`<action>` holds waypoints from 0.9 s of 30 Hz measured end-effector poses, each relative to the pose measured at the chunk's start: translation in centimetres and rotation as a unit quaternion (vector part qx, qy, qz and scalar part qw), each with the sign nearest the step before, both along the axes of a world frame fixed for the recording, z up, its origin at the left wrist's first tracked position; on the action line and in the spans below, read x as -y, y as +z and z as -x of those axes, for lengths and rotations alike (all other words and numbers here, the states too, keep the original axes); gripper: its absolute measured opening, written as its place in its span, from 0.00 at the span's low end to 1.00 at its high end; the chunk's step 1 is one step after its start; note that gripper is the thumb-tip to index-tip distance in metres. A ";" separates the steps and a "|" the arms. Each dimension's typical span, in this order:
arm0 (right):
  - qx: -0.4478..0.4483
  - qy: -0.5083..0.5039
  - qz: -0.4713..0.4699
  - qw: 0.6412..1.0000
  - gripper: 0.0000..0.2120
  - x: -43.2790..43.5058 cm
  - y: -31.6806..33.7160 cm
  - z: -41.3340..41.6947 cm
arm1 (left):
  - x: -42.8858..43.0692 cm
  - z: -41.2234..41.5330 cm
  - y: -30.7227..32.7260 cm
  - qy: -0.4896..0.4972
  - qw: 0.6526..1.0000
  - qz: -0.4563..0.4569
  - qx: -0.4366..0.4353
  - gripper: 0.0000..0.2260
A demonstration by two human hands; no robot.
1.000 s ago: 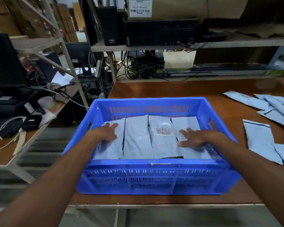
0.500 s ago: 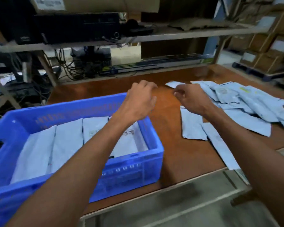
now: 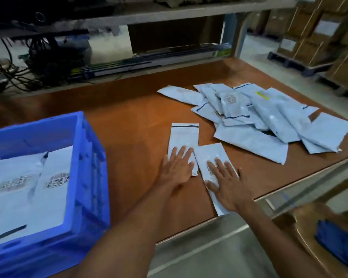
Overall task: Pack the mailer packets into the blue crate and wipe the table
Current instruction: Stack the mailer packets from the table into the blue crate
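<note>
Blurred labels on mailers in blue crate point(image 3: 92, 157) (cut off left). Left hand point(image 3: 176, 169), right hand point(image 3: 227, 183) flat, fingers spread, on two packets point(image 3: 184, 135).

Glossy plastic crate point(image 3: 88, 161), smooth matt mailer packets point(image 3: 249, 117), smooth wood-look table point(image 3: 129, 121).

Crate point(image 3: 88, 157) left on table point(image 3: 133, 127), packets point(image 3: 259, 117) right.

Brown table point(image 3: 133, 125) with blue crate point(image 3: 88, 177), loose mailer packets point(image 3: 259, 117).
</note>
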State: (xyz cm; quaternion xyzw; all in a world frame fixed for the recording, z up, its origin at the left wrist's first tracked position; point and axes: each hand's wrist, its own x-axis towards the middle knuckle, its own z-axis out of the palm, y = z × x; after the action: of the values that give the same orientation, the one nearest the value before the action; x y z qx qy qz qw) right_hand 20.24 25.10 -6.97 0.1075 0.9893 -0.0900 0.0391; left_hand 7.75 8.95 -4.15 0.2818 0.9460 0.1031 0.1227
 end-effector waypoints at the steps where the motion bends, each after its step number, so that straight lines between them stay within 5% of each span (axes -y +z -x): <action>1: -0.018 -0.004 -0.004 1.000 0.30 -0.1 -0.3 0.3 | 0.2 0.1 -0.7 0.009 1.000 0.001 -0.007 0.25; 9: -0.056 0.042 -0.036 0.997 0.31 0.0 0.5 3.5 | 6.4 -1.8 -0.7 0.132 0.977 -0.039 -0.161 0.21; 14: -0.044 0.069 -0.009 0.997 0.31 1.5 -0.2 5.7 | 5.4 0.1 -1.6 0.190 0.981 0.001 -0.045 0.36; 24: -0.024 0.110 0.001 0.994 0.34 3.1 -0.2 6.6 | 4.9 -1.4 -2.2 0.106 0.986 0.032 -0.127 0.24; 27: -0.039 0.101 0.040 0.993 0.26 3.4 0.5 6.5 | 5.5 -1.9 -0.7 0.104 0.984 0.039 -0.142 0.24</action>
State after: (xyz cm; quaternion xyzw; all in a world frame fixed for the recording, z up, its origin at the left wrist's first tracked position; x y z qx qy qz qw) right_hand 13.77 21.66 -6.49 0.0020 0.9915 -0.1292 0.0138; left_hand 9.67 3.43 -4.87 0.1889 0.9812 0.0370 -0.0133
